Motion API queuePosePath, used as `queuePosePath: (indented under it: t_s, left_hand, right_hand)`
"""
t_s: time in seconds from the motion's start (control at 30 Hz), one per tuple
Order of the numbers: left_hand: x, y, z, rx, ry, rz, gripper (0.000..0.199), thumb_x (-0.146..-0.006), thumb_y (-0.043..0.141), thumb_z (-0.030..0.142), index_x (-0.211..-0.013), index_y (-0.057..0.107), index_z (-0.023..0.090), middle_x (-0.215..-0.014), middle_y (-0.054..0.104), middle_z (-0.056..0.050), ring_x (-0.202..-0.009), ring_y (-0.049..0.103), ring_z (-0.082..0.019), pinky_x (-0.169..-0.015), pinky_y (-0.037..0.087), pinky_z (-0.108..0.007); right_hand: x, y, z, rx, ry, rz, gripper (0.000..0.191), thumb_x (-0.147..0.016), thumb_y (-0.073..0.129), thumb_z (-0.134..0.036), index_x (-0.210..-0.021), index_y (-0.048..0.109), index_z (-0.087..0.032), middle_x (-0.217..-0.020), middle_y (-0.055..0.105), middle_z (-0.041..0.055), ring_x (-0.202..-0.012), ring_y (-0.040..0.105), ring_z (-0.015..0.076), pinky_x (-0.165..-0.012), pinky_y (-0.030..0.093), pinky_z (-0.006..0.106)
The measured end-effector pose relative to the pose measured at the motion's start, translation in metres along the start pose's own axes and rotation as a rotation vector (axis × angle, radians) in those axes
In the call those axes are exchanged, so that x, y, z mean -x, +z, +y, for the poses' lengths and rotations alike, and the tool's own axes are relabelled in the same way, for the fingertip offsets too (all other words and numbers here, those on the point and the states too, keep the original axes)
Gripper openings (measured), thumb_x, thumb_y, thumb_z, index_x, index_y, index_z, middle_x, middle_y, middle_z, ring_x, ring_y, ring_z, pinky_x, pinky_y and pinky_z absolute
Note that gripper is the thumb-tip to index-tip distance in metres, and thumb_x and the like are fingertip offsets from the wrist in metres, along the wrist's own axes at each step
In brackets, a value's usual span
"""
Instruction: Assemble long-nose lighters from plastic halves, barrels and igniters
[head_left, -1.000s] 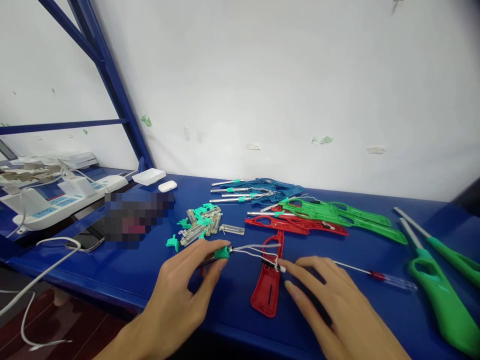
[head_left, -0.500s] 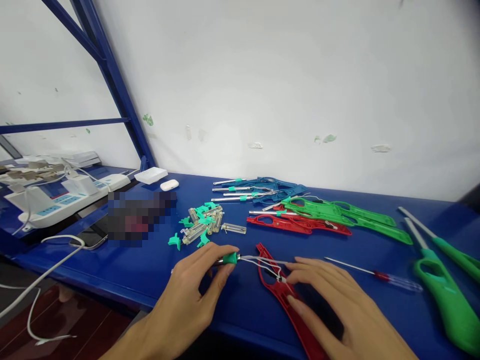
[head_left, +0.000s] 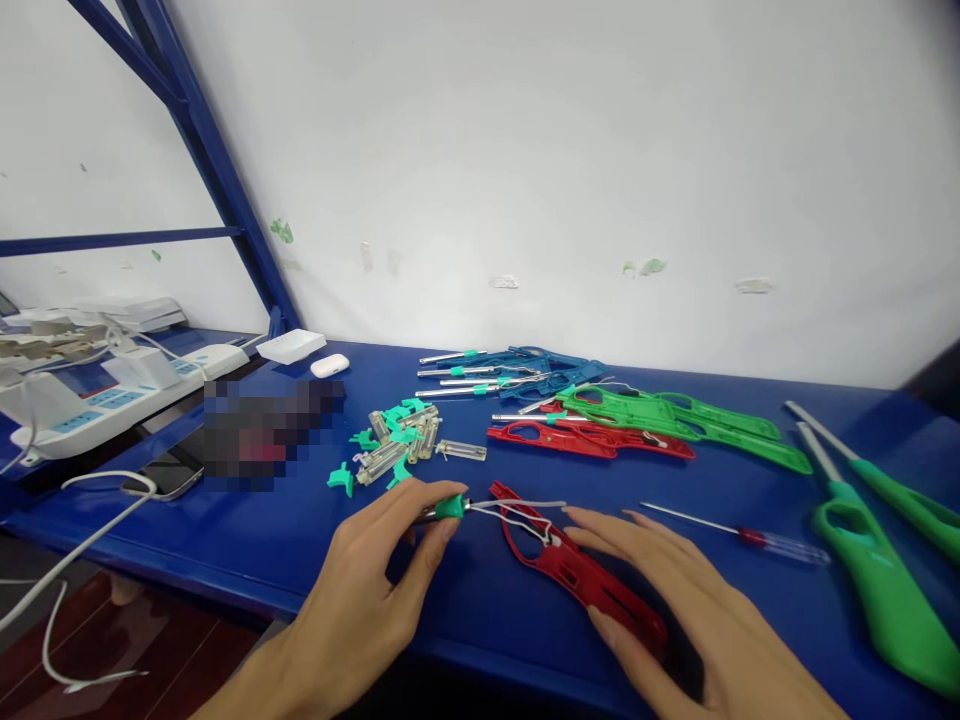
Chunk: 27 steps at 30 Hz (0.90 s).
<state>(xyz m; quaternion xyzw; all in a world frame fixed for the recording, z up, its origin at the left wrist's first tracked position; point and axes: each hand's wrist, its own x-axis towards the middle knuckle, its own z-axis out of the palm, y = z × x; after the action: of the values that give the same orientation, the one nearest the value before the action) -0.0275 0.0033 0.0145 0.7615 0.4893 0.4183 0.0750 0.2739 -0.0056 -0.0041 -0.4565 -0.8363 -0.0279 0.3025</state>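
My left hand point(head_left: 375, 580) pinches a metal lighter nozzle with a green collar point(head_left: 451, 507) between thumb and fingertips. Thin white wires point(head_left: 504, 510) run from the collar to a red lighter handle half point(head_left: 570, 570) lying on the blue table. My right hand point(head_left: 675, 600) is spread beside that red half, thumb and fingers apart along its right side. Its fingertips are close to the wires' end, and I cannot tell whether they touch the wires.
Clear fuel tanks and green triggers point(head_left: 390, 450) lie in a pile behind my left hand. Blue point(head_left: 555, 370), green point(head_left: 675, 415) and other red handle halves point(head_left: 555, 440) lie behind. At right are a screwdriver point(head_left: 780, 545) and two green lighters point(head_left: 877, 590). A power strip point(head_left: 120, 405) is left.
The red handle half has turned, its near end swinging right and away from the table's front edge. My right fingers have spread from it. My left hand keeps its pinch; the view shifted slightly.
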Motion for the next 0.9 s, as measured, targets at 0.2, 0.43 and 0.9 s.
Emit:
queuePosePath:
  t_s: [0.2,0.43,0.9]
  left_hand:
    - [0.0,-0.001,-0.003,-0.015,0.006,0.014,0.021,-0.108,0.062,0.029,-0.127,0.07,0.031,-0.114,0.08,0.002,-0.095,0.077,-0.016,-0.083,0.062,-0.022]
    - [-0.001,-0.002,-0.001,-0.042,0.015,0.022,0.021,-0.108,0.062,0.033,-0.128,0.069,0.035,-0.114,0.08,0.005,-0.093,0.077,-0.014,-0.081,0.061,-0.019]
    - [0.0,-0.002,-0.004,-0.075,0.012,0.01,0.019,-0.108,0.062,0.035,-0.127,0.069,0.036,-0.112,0.079,0.006,-0.096,0.076,-0.014,-0.083,0.059,-0.018]
  right_hand:
    - [0.006,-0.005,0.007,0.036,0.011,-0.023,0.064,-0.095,0.071,-0.048,-0.155,0.051,-0.038,-0.145,0.07,0.0014,-0.126,0.073,0.0282,-0.096,0.068,0.042]
    - [0.011,-0.004,0.006,-0.031,0.102,-0.072,0.052,-0.102,0.064,-0.048,-0.152,0.053,-0.041,-0.145,0.07,0.0001,-0.131,0.07,0.0245,-0.101,0.065,0.039]
    - [0.012,-0.004,-0.003,0.002,0.214,-0.048,0.043,-0.099,0.066,-0.049,-0.14,0.068,-0.037,-0.124,0.077,0.005,-0.124,0.07,0.0308,-0.102,0.062,0.045]
